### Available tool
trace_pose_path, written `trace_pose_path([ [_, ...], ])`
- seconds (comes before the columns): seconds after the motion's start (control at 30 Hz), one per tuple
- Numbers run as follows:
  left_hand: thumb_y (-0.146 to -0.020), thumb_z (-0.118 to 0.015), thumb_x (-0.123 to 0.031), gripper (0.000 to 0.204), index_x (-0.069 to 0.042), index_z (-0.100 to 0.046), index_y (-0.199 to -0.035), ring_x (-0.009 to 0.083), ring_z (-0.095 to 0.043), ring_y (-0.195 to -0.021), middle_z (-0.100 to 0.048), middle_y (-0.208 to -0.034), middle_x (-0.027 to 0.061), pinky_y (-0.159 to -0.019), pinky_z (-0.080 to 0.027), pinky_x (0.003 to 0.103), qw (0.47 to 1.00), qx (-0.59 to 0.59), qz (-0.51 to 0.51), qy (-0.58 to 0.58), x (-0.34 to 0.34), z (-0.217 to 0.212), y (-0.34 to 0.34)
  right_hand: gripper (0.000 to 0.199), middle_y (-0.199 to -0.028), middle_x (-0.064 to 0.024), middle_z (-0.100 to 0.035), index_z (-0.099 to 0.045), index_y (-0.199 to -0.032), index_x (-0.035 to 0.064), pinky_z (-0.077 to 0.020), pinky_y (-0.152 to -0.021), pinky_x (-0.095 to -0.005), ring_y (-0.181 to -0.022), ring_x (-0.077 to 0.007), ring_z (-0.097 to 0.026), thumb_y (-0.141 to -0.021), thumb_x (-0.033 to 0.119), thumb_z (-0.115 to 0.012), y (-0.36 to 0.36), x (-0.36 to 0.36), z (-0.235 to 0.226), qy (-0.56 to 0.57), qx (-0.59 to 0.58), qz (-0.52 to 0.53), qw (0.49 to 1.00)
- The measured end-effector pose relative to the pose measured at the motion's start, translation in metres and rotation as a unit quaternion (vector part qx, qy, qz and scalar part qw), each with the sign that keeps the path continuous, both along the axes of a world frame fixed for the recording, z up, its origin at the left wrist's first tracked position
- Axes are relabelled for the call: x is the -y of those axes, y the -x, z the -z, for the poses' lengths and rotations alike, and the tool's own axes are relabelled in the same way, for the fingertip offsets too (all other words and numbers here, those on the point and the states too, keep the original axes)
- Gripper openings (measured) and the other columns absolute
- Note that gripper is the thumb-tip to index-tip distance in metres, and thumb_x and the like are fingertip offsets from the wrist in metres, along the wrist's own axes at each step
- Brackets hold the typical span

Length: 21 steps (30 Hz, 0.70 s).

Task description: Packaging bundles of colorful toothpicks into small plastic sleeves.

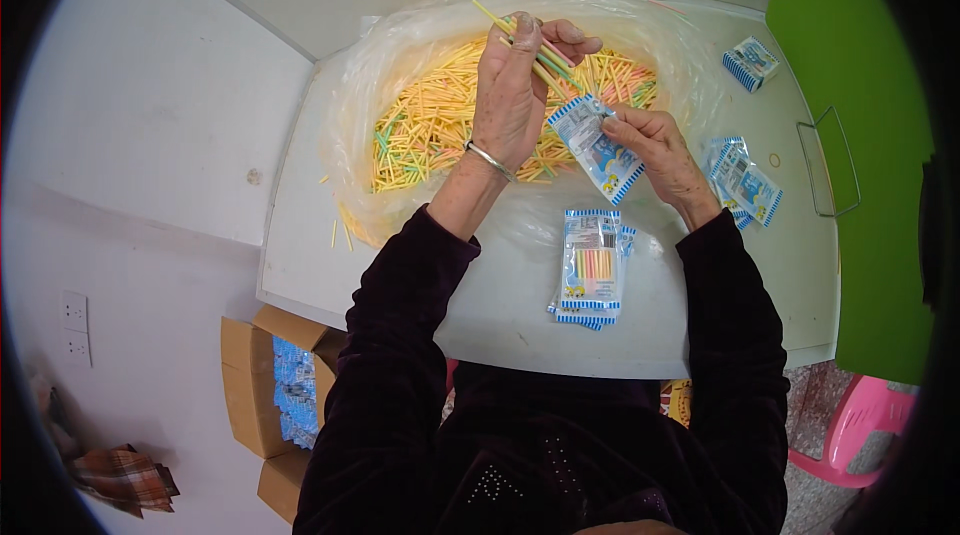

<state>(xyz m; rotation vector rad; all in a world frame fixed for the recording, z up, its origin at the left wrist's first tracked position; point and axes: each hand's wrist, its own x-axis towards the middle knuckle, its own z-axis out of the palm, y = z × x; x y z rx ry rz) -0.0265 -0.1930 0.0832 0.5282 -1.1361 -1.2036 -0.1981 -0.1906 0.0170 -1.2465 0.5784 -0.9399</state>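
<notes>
My left hand (510, 100), a bracelet at its wrist, is closed around a few thin pastel sticks (547, 65) in yellow, pink and green. Their lower ends meet the upper edge of a blue-and-white plastic packet (596, 147); whether they reach inside it I cannot tell. Between thumb and fingers, my right hand (655, 147) pinches that packet by its side, tilted. Both hands are over a large clear plastic bag (345, 125), spread wide and holding a heap of similar sticks (430, 120). Nearer me on the table lies a small stack of packets (590, 270), the top one showing coloured sticks through its window.
More packets (745, 185) lie flat to the right, by a wire handle (835, 163). Farther back is a small blue-striped bundle (750, 63). Loose sticks (345, 225) rest left of the bag. Below left stands an open cardboard box (248, 385) of blue packets; a pink stool (850, 430) is lower right.
</notes>
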Motion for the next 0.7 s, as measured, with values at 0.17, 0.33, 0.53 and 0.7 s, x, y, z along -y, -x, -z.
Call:
trace_pose_path([
  [0.17,-0.094,-0.042,-0.036,0.033,-0.003,-0.044,-0.096,0.0210,-0.061,-0.088,-0.058,-0.090,0.0102,-0.079,-0.046,0.030,1.000,-0.006,-0.017,0.000,-0.0028,-0.0011,0.0032,0.021,-0.081,0.0041,-0.059,-0.064,-0.092,0.0018,-0.0408,-0.068,-0.0168,-0.073,-0.0015,-0.051,-0.087,0.021,-0.057,0.0020,-0.0003,-0.0007,0.019,-0.007,-0.012,1.000],
  [0.33,-0.094,-0.042,-0.036,0.032,-0.004,-0.043,-0.096,0.0215,-0.061,-0.088,-0.057,-0.090,0.0103,-0.080,-0.046,0.030,1.000,0.000,-0.020,0.003,-0.0044,-0.0015,0.0047,0.019,-0.083,0.0036,-0.059,-0.063,-0.096,0.0030,-0.0413,-0.069,-0.0174,-0.075,-0.0018,-0.051,-0.087,0.019,-0.057,-0.0002,-0.0019,-0.0016,0.013,0.002,-0.018,1.000],
  [0.53,-0.094,-0.043,-0.036,0.033,-0.004,-0.042,-0.096,0.0222,-0.060,-0.088,-0.057,-0.090,0.0104,-0.080,-0.046,0.031,1.000,-0.001,-0.019,-0.013,-0.0078,0.0051,0.0061,0.017,-0.083,0.0032,-0.060,-0.061,-0.095,0.0039,-0.0414,-0.069,-0.0174,-0.075,-0.0019,-0.052,-0.087,0.018,-0.058,-0.0055,-0.0053,-0.0067,-0.005,0.028,0.003,1.000],
  [0.7,-0.094,-0.043,-0.036,0.032,-0.004,-0.042,-0.096,0.0225,-0.060,-0.088,-0.057,-0.090,0.0105,-0.081,-0.046,0.032,1.000,-0.008,-0.016,-0.024,-0.0097,0.0026,0.0086,0.018,-0.080,0.0040,-0.058,-0.062,-0.091,0.0026,-0.0409,-0.068,-0.0170,-0.073,-0.0013,-0.050,-0.087,0.019,-0.057,0.0008,-0.0012,-0.0007,0.009,-0.001,-0.006,1.000],
])
